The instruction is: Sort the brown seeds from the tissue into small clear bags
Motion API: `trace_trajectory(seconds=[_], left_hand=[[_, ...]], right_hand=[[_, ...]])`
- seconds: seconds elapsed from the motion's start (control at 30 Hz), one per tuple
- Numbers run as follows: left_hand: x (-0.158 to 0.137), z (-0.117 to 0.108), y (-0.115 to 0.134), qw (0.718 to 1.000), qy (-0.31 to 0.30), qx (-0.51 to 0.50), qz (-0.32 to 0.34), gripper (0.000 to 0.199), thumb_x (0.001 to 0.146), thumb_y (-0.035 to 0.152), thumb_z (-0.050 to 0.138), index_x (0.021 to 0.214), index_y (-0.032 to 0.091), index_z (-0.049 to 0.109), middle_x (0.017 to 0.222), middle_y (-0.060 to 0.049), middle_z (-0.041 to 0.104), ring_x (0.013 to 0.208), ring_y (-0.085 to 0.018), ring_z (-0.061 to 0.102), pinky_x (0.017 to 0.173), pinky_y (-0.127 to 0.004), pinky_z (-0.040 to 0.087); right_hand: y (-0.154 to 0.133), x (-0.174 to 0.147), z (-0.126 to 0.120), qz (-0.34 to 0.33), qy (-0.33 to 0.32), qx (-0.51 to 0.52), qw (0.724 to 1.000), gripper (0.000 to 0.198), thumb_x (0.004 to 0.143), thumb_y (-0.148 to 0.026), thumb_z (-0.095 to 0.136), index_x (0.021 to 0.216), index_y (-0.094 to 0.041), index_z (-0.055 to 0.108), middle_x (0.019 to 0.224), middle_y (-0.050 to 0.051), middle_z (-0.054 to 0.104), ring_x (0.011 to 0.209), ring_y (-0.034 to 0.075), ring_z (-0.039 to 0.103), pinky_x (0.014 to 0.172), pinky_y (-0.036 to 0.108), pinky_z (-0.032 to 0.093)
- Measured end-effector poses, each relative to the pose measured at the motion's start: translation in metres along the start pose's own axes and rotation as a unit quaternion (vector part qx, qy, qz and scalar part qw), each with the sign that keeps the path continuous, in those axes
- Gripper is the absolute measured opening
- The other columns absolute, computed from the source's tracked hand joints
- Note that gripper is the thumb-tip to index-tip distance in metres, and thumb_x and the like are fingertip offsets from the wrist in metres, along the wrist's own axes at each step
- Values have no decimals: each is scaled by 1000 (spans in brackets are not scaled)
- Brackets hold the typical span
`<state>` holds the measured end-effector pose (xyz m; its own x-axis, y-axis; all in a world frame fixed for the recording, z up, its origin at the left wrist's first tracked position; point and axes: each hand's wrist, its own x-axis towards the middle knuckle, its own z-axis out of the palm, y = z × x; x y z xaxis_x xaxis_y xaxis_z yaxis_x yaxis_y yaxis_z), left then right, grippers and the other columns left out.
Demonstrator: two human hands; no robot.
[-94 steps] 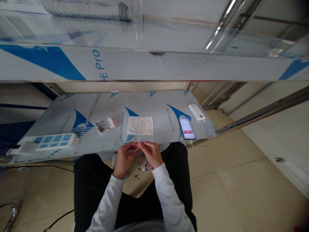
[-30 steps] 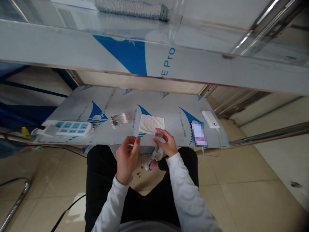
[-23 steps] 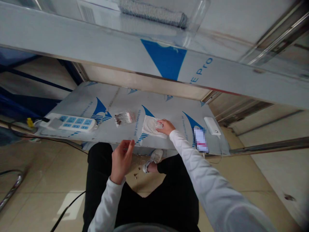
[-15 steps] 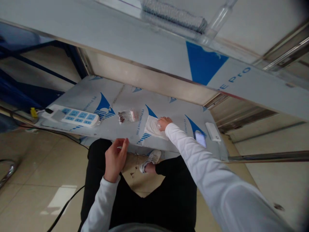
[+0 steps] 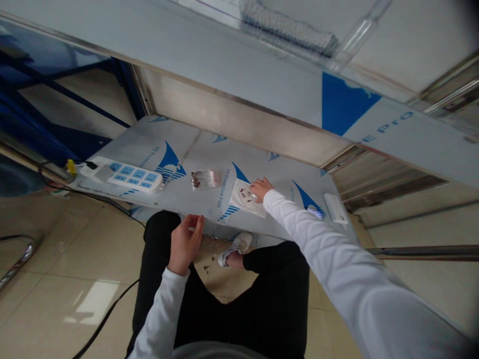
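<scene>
A white square of what looks like tissue [image 5: 245,203] lies on the lower shelf, with a few small dark bits on it. My right hand [image 5: 261,189] is over its right side, fingers closed and pointing down. Something small and whitish shows at those fingertips; whether it is part of the tissue I cannot tell. My left hand [image 5: 186,242] hovers above my left knee at the shelf's front edge, thumb and fingers curled together. What it holds, if anything, is hidden. Between the hands lies a clear plastic bag [image 5: 205,178] with small brown things at its left end.
On the left of the shelf [image 5: 194,207] lies a white power strip [image 5: 132,174] with a plug in it. A white box-shaped device [image 5: 336,208] is at the right end. An upper ledge [image 5: 224,75] overhangs, carrying a grey fluffy roll [image 5: 288,27] and a clear tube [image 5: 357,37].
Dark bits now show on the tissue, which looked plain white before. My right hand has stayed at its right side. The view has shifted slightly; my left hand keeps its pose.
</scene>
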<state>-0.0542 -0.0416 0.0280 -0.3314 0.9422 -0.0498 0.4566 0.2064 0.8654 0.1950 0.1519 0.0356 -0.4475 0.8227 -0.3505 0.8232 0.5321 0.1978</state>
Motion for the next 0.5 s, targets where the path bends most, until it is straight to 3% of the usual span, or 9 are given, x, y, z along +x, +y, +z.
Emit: trace_trajectory(seconds=[0.13,0.23,0.3,0.4,0.5], left_hand=[[16,12,-3,999,-9,24,23,29,84,45,46,83,20,61,74,-4,71,66,-18,67,60,-25,46],[54,27,5,998,-6,45,35,26,87,38,43,89,19,61,77,-5,72,68,-18,68,64,-26,47],[88,39,16,996,5,85,41,24,87,32,43,91,17,61,82,-8,72,75,-19,68,71,-28,47],[136,59,32,991,25,126,38,26,87,33,45,98,14,60,99,-14,70,93,-22,65,84,-31,45],[167,76,39,985,20,172,12,34,82,40,56,97,11,60,106,-21,66,102,-30,61,85,-36,44]], right_hand=[[25,-25,17,69,60,63,994,60,68,-35,74,123,-21,55,117,9,63,112,25,52,92,37,37],[46,-52,48,175,106,108,973,60,78,-41,63,130,-14,48,116,15,63,106,28,58,84,39,44],[54,-68,71,232,119,135,956,64,77,-44,63,129,-9,48,111,19,65,102,32,60,79,42,46],[54,-85,97,284,151,174,931,83,72,-53,66,134,-5,40,121,26,58,112,38,55,85,50,44],[43,-101,105,312,254,238,884,88,73,-59,61,138,-6,34,133,29,47,124,39,45,95,54,37]])
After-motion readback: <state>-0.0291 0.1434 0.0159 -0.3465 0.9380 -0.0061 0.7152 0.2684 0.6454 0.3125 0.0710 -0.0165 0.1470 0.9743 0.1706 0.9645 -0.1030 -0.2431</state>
